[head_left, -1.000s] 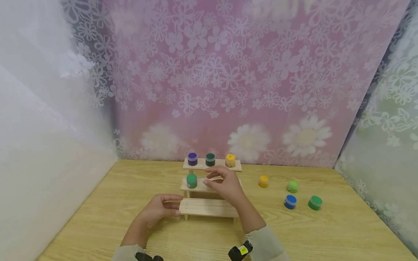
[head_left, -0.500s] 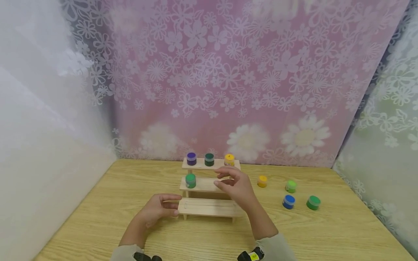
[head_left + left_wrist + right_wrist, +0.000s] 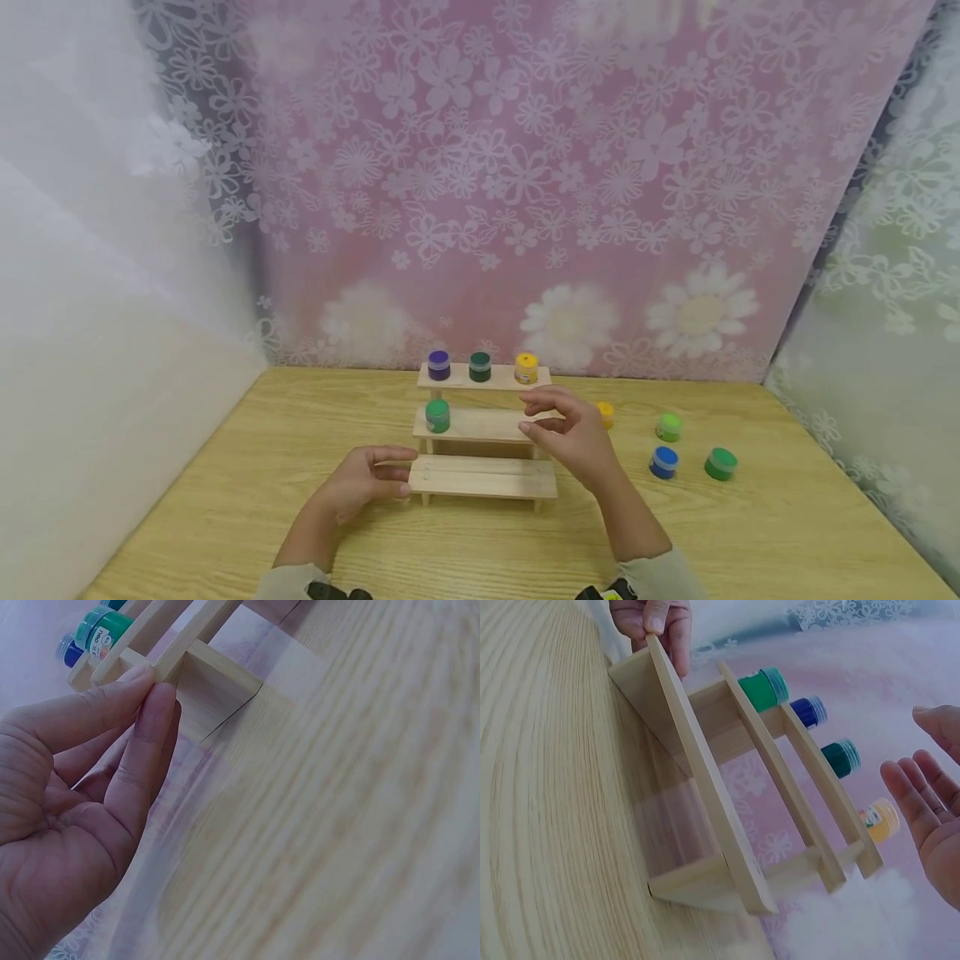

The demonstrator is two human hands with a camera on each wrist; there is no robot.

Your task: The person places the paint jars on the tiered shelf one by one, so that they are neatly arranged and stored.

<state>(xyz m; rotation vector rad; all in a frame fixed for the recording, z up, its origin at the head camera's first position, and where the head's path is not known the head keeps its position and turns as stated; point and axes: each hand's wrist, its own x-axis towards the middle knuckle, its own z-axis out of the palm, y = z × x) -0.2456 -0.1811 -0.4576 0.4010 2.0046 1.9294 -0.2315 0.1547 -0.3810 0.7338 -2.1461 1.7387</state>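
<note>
A three-step wooden display rack (image 3: 483, 481) stands on the table. At the left end of its lowest step, my left hand (image 3: 367, 483) pinches the board's corner between thumb and fingers, seen close in the left wrist view. My right hand (image 3: 572, 433) hovers by the right end of the middle step, fingers apart and holding nothing. A green paint jar (image 3: 438, 416) sits at the left of the middle step. On the top step stand a purple paint jar (image 3: 438, 365), a dark green jar (image 3: 480, 367) and a yellow jar (image 3: 527, 367).
Right of the rack, on the wooden table (image 3: 450, 554), stand an orange-yellow jar (image 3: 606, 415) partly behind my right hand, a light green jar (image 3: 668, 427), a blue jar (image 3: 663, 462) and a green jar (image 3: 721, 464). A pink floral curtain (image 3: 480, 183) hangs behind.
My right hand has moved right, from beside the green jar on the middle step to the step's right end, now overlapping the orange-yellow jar. The left hand keeps its place.
</note>
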